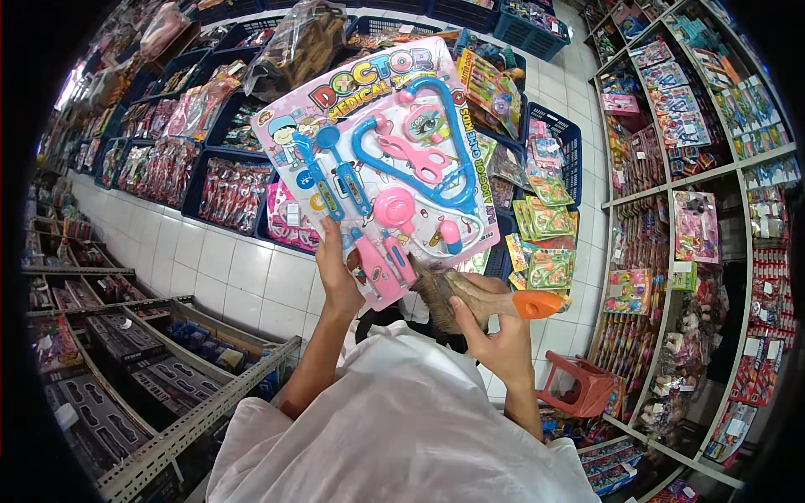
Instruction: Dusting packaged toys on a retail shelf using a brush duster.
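Observation:
In front of me I hold up a toy doctor set [381, 172], a large pink printed card with blue and pink plastic pieces. Among these are a blue stethoscope [360, 151] and pink scissors [417, 159]. My left hand [338, 277] is closed on the card's lower left edge. A wide brush [537, 303] with an orange-tipped handle is gripped in my right hand [501, 339]. Its brown bristles [434, 298] are at the card's lower edge; whether they touch it I cannot tell.
Dark blue crates [193, 189] full of packaged toys stand on the white tiled floor [226, 289] beyond the card. Shelves [662, 194] of hanging toys line the right side, with a red stool [579, 387] nearby. A metal rack [210, 402] holds boxes at lower left.

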